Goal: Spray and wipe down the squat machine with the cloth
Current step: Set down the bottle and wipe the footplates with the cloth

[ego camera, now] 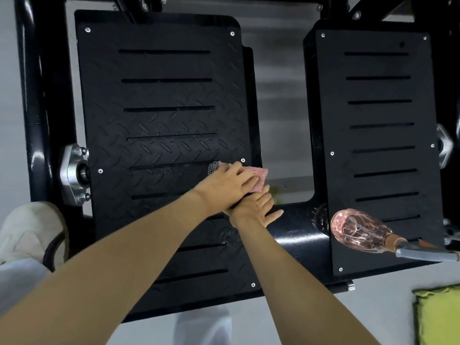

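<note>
The left hand (230, 181) is pressing flat-fingered on the pink cloth (258, 176) at the left footplate's (161, 95) right edge, crossing over the open, splayed right hand (254, 210), while the spray bottle (361, 230) is lying between three and four o'clock, nearer the right hand, nozzle pointing away.

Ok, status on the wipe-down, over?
Copy: left hand flat on pink cloth, right edge of left footplate. Then right hand open, resting just below. Spray bottle lying on right footplate, nothing in the way.
</note>
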